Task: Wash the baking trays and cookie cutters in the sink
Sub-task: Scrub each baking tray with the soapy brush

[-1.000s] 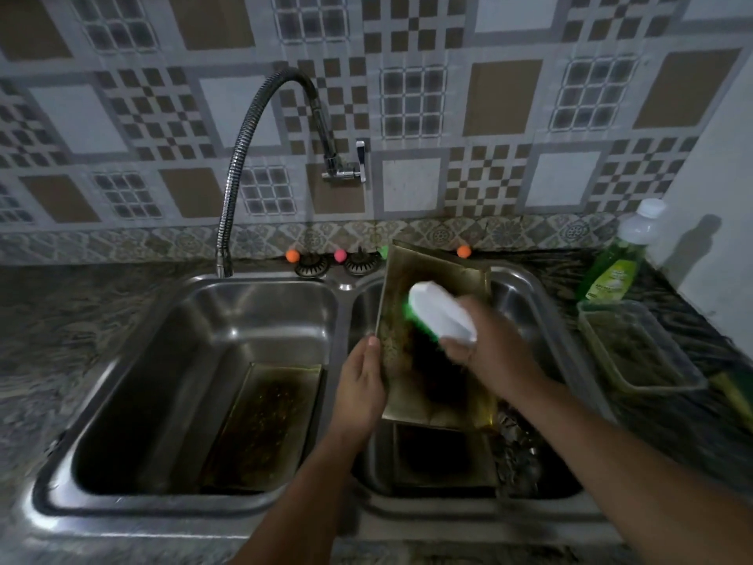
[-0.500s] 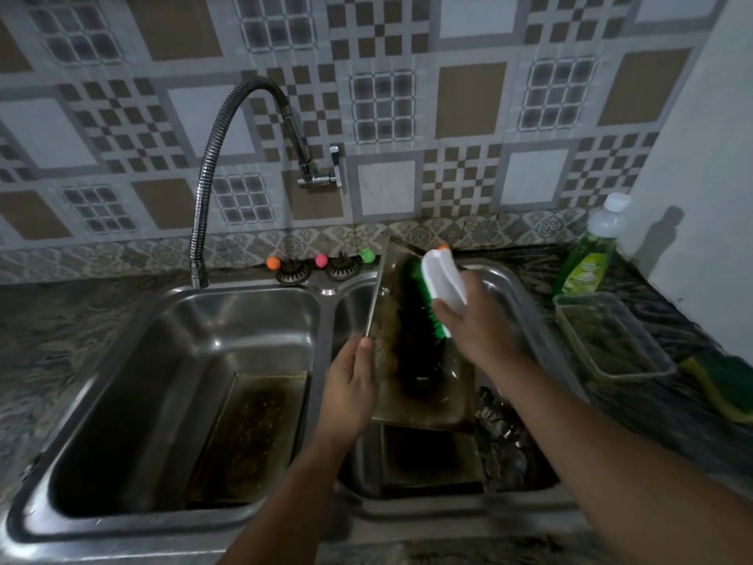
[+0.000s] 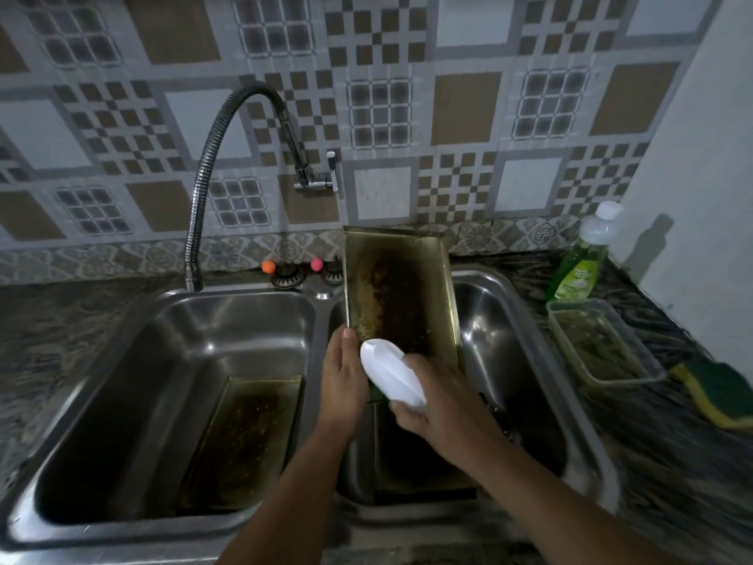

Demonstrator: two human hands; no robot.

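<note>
1. Hands at the right basin: the right hand (image 3: 438,397) is closed around a white-backed scrub brush (image 3: 392,375), bristles down at the near end of a baking tray (image 3: 397,295); the left hand (image 3: 341,379) clasps that tray's left edge, thumb on the rim.
2. Held tray: propped steeply over the right basin (image 3: 505,320), far end uppermost; its floor shows dark brown residue, so scrubbing appears unfinished.
3. Right basin floor: another dark tray (image 3: 415,462) seems to lie beneath; whether cookie cutters sit beside it cannot be told.
4. Left basin (image 3: 175,340): a second greasy tray (image 3: 244,438) lies flat, apparently unwashed.
5. Surface at right: sponge (image 3: 721,391), clear plastic container (image 3: 603,344), green dish-soap bottle (image 3: 580,258).
6. Faucet (image 3: 228,157): no running water visible; rinsing likely remains.
</note>
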